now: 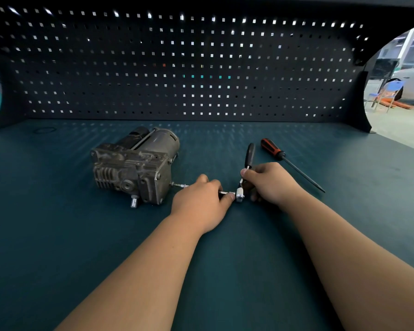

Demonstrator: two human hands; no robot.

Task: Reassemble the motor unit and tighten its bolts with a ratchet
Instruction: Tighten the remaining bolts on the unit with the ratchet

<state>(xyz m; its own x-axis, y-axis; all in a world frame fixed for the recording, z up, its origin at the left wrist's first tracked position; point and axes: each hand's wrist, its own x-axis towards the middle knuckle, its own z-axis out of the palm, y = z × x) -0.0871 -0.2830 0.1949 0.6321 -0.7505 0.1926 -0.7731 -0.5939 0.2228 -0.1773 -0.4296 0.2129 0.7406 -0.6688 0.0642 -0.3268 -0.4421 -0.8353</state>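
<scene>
On the bench [81,235], beside the motor unit [134,166], the left hand [201,201] pinches the extension bar [181,186]; the right hand [270,182] curls round the ratchet [250,155]

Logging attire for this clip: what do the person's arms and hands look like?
The left hand and right hand are bare: no gloves, rings or watch visible. The left forearm and right forearm are uncovered, with no sleeve in view.

motor unit [133,167]: grimy grey, lying flat | ratchet [239,195]: extension level, tip at unit's side
</scene>
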